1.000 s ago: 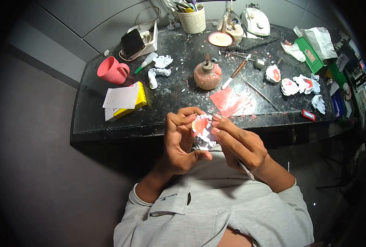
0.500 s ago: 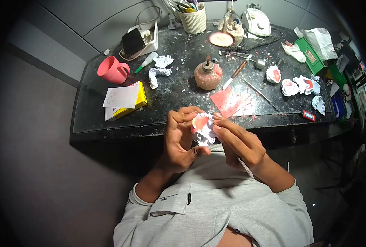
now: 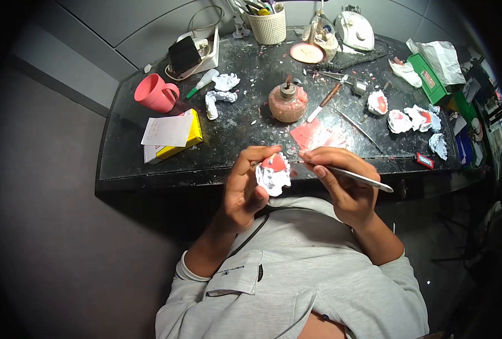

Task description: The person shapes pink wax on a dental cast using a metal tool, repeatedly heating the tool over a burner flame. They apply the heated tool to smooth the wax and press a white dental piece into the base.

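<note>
Head view, left hand [image 3: 241,191] raised, gripping white cast [image 3: 272,179], right hand [image 3: 350,189] angled inward, pinching slim tool [image 3: 369,181]

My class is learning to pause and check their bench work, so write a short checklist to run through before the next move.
1. Left hand grips white cast: ok.
2. Cast's red patch faces up into view: ok.
3. Right hand holds metal tool: ok.
4. Burner upright: ok.
5. Burner lit: cannot tell; no clear flame shows.
6. Bench free of scraps: not ok; bits are scattered about.
</note>
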### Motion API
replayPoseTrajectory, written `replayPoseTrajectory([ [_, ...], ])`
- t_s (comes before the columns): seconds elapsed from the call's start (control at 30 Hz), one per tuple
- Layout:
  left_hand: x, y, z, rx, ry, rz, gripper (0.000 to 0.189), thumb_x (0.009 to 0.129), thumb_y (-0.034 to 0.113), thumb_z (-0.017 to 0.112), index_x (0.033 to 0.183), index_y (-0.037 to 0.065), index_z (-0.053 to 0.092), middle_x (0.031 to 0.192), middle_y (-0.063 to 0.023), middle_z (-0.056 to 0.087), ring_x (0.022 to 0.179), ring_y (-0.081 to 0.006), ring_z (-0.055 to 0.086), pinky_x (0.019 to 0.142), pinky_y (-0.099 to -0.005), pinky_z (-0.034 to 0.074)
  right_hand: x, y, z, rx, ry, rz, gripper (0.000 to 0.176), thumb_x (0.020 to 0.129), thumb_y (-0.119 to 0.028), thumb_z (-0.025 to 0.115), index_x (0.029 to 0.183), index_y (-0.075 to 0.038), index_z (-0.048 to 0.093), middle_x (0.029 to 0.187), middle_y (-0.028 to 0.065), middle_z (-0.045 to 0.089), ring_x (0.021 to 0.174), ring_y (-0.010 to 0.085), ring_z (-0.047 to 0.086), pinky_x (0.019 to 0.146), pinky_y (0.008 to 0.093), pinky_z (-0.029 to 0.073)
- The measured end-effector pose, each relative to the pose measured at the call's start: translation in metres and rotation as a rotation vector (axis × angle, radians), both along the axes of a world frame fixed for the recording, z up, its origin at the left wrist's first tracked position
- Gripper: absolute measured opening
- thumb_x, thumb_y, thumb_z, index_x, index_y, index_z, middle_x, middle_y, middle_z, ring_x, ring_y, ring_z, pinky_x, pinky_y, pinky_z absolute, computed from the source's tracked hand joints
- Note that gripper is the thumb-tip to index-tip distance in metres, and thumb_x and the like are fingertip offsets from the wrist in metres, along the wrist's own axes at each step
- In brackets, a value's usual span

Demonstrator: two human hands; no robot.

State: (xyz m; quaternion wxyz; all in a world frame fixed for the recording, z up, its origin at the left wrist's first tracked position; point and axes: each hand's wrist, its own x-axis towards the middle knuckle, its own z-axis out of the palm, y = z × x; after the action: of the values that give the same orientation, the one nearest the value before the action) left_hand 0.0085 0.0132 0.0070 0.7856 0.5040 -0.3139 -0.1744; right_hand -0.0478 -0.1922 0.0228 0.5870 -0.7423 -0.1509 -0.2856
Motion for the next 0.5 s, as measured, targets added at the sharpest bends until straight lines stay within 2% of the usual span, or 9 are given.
replayPoseTrajectory([
  [0.03,0.002,0.001,-0.001,0.054,-0.094,0.012,0.077,0.093,0.056,0.057,0.139,-0.004,0.042,0.127,-0.0150,0.049,0.116,-0.0204,0.056,0.100,-0.0348,0.043,-0.001,0.002,-0.002,0.084,0.052,0.064,0.013,0.090,0.004,0.066,0.102,0.006,0.069,0.102,0.0158,0.072,0.090,0.0193,0.070,0.079,0.0285,0.055],
  [0.1,0.004,0.003,-0.004,0.072,-0.115,0.037,0.080,0.093,0.057,0.058,0.139,-0.006,0.041,0.132,-0.0171,0.048,0.115,-0.0227,0.057,0.097,-0.0361,0.047,-0.002,0.006,-0.003,0.168,0.104,0.128,0.012,0.092,0.005,0.064,0.103,0.007,0.068,0.102,0.0159,0.071,0.091,0.0184,0.070,0.081,0.0284,0.056],
  [0.17,0.004,0.004,-0.004,0.090,-0.135,0.062,0.083,0.092,0.058,0.058,0.139,-0.009,0.040,0.136,-0.0191,0.046,0.115,-0.0251,0.059,0.094,-0.0374,0.051,-0.003,0.011,-0.003,0.361,0.171,0.239,0.013,0.095,0.005,0.059,0.104,0.009,0.067,0.103,0.0169,0.071,0.094,0.0188,0.069,0.084,0.0290,0.057],
  [0.27,0.004,0.003,-0.001,0.104,-0.145,0.053,0.081,0.093,0.057,0.055,0.138,-0.009,0.044,0.137,-0.0195,0.046,0.118,-0.0239,0.056,0.096,-0.0368,0.049,-0.003,0.010,-0.002,0.331,0.165,0.249,0.014,0.095,0.006,0.057,0.105,0.010,0.066,0.103,0.0182,0.070,0.095,0.0202,0.070,0.085,0.0298,0.057],
  [0.5,0.003,0.002,0.002,0.124,-0.203,0.082,0.078,0.095,0.057,0.053,0.136,-0.010,0.047,0.133,-0.0188,0.047,0.113,-0.0214,0.056,0.095,-0.0338,0.048,-0.003,0.012,-0.002,0.345,0.168,0.252,0.013,0.094,0.008,0.057,0.104,0.011,0.066,0.103,0.0181,0.070,0.094,0.0199,0.069,0.084,0.0295,0.057],
])
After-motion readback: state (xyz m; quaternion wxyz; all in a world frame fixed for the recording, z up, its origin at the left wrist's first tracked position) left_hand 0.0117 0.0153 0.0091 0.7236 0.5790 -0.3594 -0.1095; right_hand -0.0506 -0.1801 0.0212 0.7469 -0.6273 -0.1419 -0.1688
